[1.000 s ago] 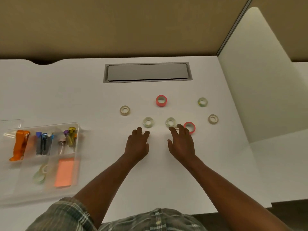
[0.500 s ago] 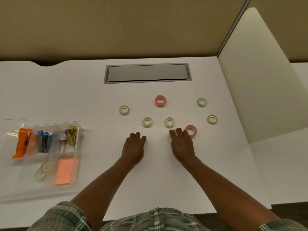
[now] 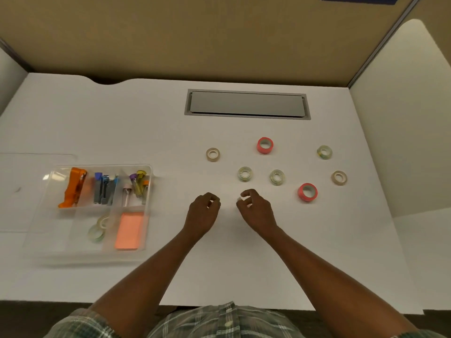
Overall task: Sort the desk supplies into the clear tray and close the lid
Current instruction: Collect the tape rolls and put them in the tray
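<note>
Left hand (image 3: 203, 212): over the white table (image 3: 244, 264), fingers curled, nothing seen in them.
Right hand (image 3: 256, 209): just beside the left, fingers curled; whether they pinched anything could not be told.
Loose tape: seven rolls lay past the hands, the nearest a clear roll (image 3: 244, 173).
Clear tray (image 3: 150, 191): well left of the hands, uncovered, holding an orange tool (image 3: 73, 186) and pink notes (image 3: 129, 230).
Lid (image 3: 24, 172): flat at the tray's left.

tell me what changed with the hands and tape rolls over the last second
Both the left hand and right hand drew back from the two clear rolls and curled their flat fingers. Neither took a roll; whether the right pinches something tiny is unclear. All seven rolls and the clear tray stayed put.
</note>
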A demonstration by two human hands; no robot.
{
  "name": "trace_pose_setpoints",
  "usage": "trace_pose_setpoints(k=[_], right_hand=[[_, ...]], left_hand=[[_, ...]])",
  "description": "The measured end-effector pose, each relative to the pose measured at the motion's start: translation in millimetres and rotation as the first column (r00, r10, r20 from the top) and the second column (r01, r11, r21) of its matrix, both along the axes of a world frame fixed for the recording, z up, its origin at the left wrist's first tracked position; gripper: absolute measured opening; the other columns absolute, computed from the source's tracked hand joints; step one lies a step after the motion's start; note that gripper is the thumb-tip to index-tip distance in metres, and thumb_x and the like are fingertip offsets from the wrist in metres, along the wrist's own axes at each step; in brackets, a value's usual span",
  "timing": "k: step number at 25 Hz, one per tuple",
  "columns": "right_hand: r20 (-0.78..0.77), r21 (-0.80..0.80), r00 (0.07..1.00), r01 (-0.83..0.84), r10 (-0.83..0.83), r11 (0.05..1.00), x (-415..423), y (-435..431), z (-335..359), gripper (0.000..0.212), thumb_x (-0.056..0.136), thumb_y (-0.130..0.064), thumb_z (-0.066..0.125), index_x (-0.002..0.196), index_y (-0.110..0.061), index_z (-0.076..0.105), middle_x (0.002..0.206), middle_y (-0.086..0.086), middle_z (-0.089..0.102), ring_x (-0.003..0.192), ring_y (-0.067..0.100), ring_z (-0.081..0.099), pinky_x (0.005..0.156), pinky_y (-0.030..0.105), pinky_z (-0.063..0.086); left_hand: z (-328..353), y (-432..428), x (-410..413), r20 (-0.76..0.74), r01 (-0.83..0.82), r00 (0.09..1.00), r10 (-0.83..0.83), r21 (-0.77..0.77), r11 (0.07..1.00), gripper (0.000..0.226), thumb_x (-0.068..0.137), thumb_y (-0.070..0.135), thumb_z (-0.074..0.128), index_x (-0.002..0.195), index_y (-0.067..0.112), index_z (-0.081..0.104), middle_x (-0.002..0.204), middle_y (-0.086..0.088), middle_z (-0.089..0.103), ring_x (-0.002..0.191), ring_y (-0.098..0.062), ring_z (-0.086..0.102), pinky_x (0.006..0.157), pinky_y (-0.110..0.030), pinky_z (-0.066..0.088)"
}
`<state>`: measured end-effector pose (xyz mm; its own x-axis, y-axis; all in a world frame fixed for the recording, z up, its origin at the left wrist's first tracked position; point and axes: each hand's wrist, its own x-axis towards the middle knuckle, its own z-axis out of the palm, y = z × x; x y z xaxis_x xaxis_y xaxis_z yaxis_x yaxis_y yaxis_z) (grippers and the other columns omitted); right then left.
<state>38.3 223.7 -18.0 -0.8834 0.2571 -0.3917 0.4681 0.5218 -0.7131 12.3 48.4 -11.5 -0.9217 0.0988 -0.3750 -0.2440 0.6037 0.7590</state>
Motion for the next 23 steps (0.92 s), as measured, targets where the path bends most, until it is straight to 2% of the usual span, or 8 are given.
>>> trace_pose_setpoints(k=[2, 4, 7, 9, 11, 13, 17, 23], right_hand=[[0.103, -0.335, 0.991, 0.111, -0.08, 0.936, -9.7, -34.5, 10.9, 0.027, 0.088, -0.034, 0.046, 0.094, -0.026, 0.07, 0.089, 0.002, 0.073, 0.074, 0.018, 0.063, 0.063, 0.033, 0.049], [0.19, -0.525, 0.981, 0.139, -0.044, 0.84, -20.9, -72.8, 20.7, 0.037, 0.084, -0.034, 0.04, 0.095, -0.022, 0.074, 0.092, 0.006, 0.076, 0.07, 0.017, 0.06, 0.057, 0.03, 0.045], [0.188, -0.642, 0.981, 0.093, 0.038, 0.761, -37.8, -132.1, 28.7, 0.044, 0.079, -0.042, 0.042, 0.097, -0.017, 0.074, 0.083, 0.001, 0.074, 0.071, 0.016, 0.059, 0.058, 0.028, 0.045], [0.126, -0.628, 0.981, -0.034, 0.145, 0.778, -47.9, -178.5, 31.9, 0.038, 0.085, -0.042, 0.044, 0.101, -0.019, 0.071, 0.087, -0.002, 0.073, 0.077, 0.017, 0.061, 0.062, 0.031, 0.049], [-0.007, -0.479, 0.957, -0.259, 0.291, 0.839, -55.7, -221.1, 32.4, 0.028, 0.096, -0.035, 0.045, 0.111, -0.023, 0.065, 0.104, -0.002, 0.07, 0.089, 0.018, 0.063, 0.072, 0.036, 0.053], [-0.187, -0.178, 0.852, -0.519, 0.489, 0.836, -61.7, -258.8, 31.5, 0.031, 0.096, -0.031, 0.054, 0.125, -0.021, 0.059, 0.121, 0.0, 0.065, 0.102, 0.017, 0.061, 0.085, 0.037, 0.054], [-0.27, 0.181, 0.581, -0.753, 0.768, 0.633, -67.4, -305.7, 27.2, 0.051, 0.09, -0.03, 0.068, 0.137, -0.016, 0.053, 0.138, 0.005, 0.058, 0.124, 0.024, 0.052, 0.101, 0.038, 0.047], [-0.114, 0.453, 0.32, -0.826, 0.94, 0.336, -66.8, -333.4, 15.5, 0.053, 0.092, -0.02, 0.067, 0.142, -0.017, 0.048, 0.144, 0.006, 0.055, 0.122, 0.026, 0.053, 0.098, 0.038, 0.048]], left_hand=[[11.7, -24.4, -2.1, 0.194, -0.215, 0.965, 0.177, 0.2, 0.956, 0.029, 0.089, 0.029, 0.043, 0.089, 0.018, 0.069, 0.083, 0.001, 0.068, 0.072, -0.014, 0.056, 0.062, -0.028, 0.043], [19.8, -56.8, -5.6, 0.285, -0.324, 0.927, 0.242, 0.289, 0.901, 0.035, 0.089, 0.027, 0.037, 0.088, 0.013, 0.07, 0.076, -0.002, 0.067, 0.062, -0.014, 0.05, 0.053, -0.024, 0.038], [27.4, -106.1, -5.4, 0.314, -0.435, 0.888, 0.336, 0.334, 0.836, 0.036, 0.092, 0.027, 0.036, 0.088, 0.007, 0.066, 0.071, -0.007, 0.065, 0.057, -0.016, 0.046, 0.047, -0.024, 0.036], [26.9, -145.3, -4.0, 0.26, -0.495, 0.867, 0.426, 0.339, 0.8, 0.036, 0.097, 0.029, 0.036, 0.088, 0.01, 0.065, 0.072, -0.006, 0.065, 0.059, -0.016, 0.049, 0.049, -0.024, 0.039], [24.7, -183.3, -1.8, 0.129, -0.476, 0.879, 0.458, 0.253, 0.842, 0.03, 0.1, 0.029, 0.037, 0.094, 0.019, 0.064, 0.086, -0.006, 0.067, 0.071, -0.018, 0.056, 0.057, -0.027, 0.045], [18.3, -221.9, 3.3, -0.045, -0.427, 0.902, 0.43, 0.07, 0.902, 0.021, 0.1, 0.027, 0.044, 0.109, 0.02, 0.062, 0.104, -0.004, 0.066, 0.091, -0.019, 0.06, 0.074, -0.03, 0.05], [2.7, -278.9, 23.0, -0.351, -0.349, 0.898, 0.266, -0.202, 0.915, 0.037, 0.089, 0.025, 0.069, 0.121, 0.01, 0.059, 0.113, -0.008, 0.065, 0.099, -0.021, 0.062, 0.079, -0.029, 0.049], [-22.7, -301.4, 37.0, -0.34, -0.214, 0.94, 0.038, -0.5, 0.839, 0.051, 0.084, 0.032, 0.074, 0.13, 0.016, 0.057, 0.121, -0.005, 0.068, 0.109, -0.024, 0.062, 0.094, -0.038, 0.046]])
